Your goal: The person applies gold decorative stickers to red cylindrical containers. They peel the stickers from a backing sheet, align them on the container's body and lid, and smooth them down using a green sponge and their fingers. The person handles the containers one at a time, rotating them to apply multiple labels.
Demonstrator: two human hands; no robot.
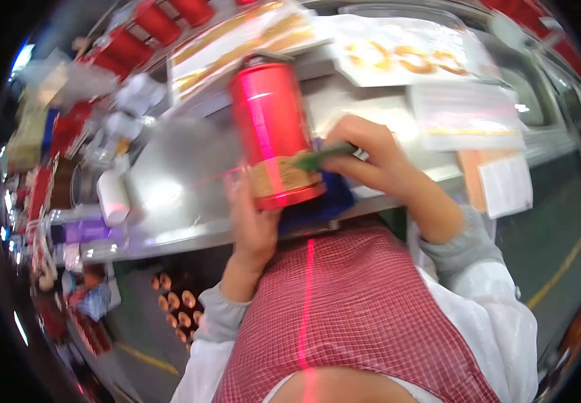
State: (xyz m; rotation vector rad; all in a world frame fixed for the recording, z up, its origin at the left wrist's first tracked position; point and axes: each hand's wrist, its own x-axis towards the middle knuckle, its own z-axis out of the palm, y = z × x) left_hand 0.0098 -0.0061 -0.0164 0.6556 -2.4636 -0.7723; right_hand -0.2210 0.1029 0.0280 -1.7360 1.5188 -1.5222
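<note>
Your left hand (255,218) holds a red canister (270,114) by its lower left side, just past 11 o'clock from the center of view, while your right hand (371,151), at 1 o'clock, grips a green-handled tool (314,160) against the gold label (280,178); blur hides the tool's exact contact. A blue block (317,205) sits beneath the canister's near end, on the metal tabletop (190,151). Gold ornaments (415,59) rest on white sheeting at 1 o'clock, a white card (505,186) lies at 3, and a white bottle (112,195) rests at 9. More red canisters (156,21) line 11 o'clock; copper-topped cylinders (182,310) gather between 7 and 8.
</note>
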